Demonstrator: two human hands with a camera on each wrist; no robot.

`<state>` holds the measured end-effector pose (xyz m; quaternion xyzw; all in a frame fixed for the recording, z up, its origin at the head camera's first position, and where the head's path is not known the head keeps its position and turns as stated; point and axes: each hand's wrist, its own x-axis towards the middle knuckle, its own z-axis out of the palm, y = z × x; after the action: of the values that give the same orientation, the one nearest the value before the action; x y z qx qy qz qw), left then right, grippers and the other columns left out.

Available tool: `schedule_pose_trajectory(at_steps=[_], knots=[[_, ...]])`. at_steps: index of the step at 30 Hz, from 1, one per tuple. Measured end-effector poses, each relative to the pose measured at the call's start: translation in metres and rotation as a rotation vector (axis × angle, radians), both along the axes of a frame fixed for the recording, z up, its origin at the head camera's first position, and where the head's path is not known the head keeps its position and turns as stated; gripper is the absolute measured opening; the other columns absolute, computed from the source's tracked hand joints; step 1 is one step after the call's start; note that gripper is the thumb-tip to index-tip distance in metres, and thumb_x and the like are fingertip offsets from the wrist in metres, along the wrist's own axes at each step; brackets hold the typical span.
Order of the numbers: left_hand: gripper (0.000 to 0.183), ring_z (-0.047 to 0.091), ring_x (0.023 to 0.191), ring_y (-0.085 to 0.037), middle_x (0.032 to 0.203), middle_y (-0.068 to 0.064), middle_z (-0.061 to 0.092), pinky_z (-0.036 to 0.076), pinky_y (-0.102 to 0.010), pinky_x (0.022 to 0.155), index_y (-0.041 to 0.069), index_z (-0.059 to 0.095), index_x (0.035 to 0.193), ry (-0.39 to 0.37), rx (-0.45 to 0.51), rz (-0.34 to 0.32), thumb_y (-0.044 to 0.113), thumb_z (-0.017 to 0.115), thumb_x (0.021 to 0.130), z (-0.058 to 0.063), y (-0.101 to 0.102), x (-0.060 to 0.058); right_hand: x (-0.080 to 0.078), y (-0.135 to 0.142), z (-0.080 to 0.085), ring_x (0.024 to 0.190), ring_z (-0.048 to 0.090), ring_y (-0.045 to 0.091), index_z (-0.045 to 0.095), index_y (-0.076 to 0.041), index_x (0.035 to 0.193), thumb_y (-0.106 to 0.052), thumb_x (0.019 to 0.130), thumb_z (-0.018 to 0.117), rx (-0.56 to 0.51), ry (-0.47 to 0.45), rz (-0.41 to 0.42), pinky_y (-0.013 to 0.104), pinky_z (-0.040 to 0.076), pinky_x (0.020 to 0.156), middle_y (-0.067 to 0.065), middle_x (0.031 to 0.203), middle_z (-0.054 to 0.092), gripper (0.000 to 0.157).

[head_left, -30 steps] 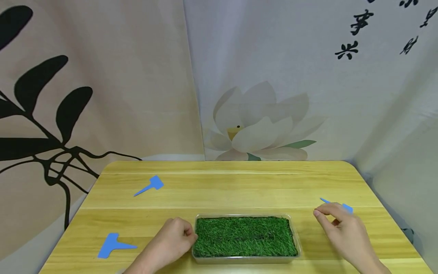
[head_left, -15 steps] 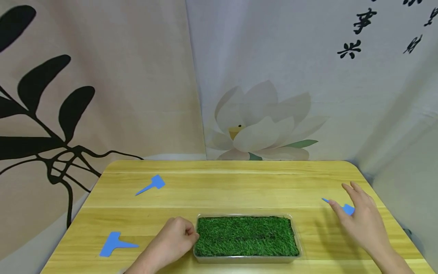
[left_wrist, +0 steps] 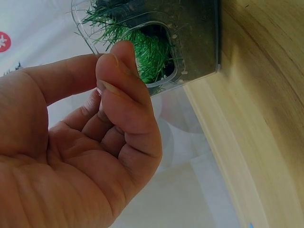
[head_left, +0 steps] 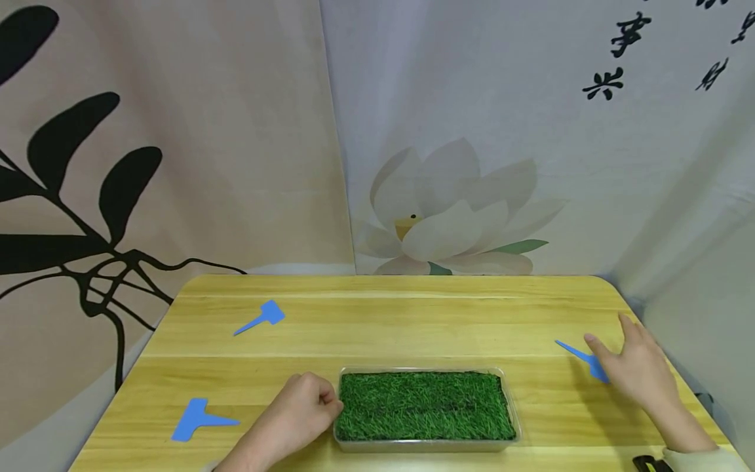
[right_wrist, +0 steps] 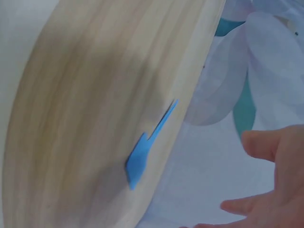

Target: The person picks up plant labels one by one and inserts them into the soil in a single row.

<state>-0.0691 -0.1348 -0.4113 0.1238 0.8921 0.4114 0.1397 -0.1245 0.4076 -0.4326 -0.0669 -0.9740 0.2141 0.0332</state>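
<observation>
Here, my left hand (head_left: 297, 412) pinches the rim of the clear tray (head_left: 427, 447) of grass (head_left: 426, 405); my right hand (head_left: 643, 370) is spread, just beside the blue marker (head_left: 596, 367) lying on the table (head_left: 413, 321).

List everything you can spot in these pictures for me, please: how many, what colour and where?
Table: 1, yellow wood, centre
Tray: 1, clear, on the table's near side
Grass mat: 1, green, in the tray
Far left tag: 1, blue, on the table
Near left tag: 1, blue, on the table
Right tag: 1, blue, on the table
Cloth backdrop: panels uncounted, pale, behind
Printed plant: 1, black, left
Printed lotus: 1, whitish, middle
Written characters: several, black, upper right
Red mark: 1, red, left edge of left wrist view
Left hand: 1, at the tray's left end
Right hand: 1, by the right tag
Sleeve: 1 clearly, pale, right wrist
</observation>
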Motion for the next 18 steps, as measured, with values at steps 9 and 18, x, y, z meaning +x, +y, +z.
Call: schedule_pose_trajectory(at_steps=[9, 18], knots=[[0.034, 0.044, 0.052, -0.008, 0.056, 0.008, 0.053, 0.039, -0.025, 0.051, 0.013, 0.063, 0.062, 0.009, 0.003, 0.009, 0.006, 0.071, 0.093, 0.000, 0.001, 0.000, -0.012, 0.023, -0.008, 0.117, 0.035, 0.075, 0.015, 0.032, 0.146, -0.060, 0.107, 0.043, 0.013, -0.252, -0.012, 0.078, 0.041, 0.088, 0.060, 0.133, 0.027, 0.104], [0.034, 0.042, 0.050, -0.007, 0.056, 0.008, 0.053, 0.039, -0.025, 0.050, 0.013, 0.063, 0.062, 0.013, 0.007, 0.007, 0.006, 0.071, 0.094, 0.000, 0.001, 0.000, -0.017, 0.029, -0.014, 0.098, 0.060, 0.058, 0.031, 0.036, 0.134, -0.058, 0.107, 0.046, 0.003, -0.321, -0.005, 0.058, 0.052, 0.076, 0.056, 0.126, 0.044, 0.099]])
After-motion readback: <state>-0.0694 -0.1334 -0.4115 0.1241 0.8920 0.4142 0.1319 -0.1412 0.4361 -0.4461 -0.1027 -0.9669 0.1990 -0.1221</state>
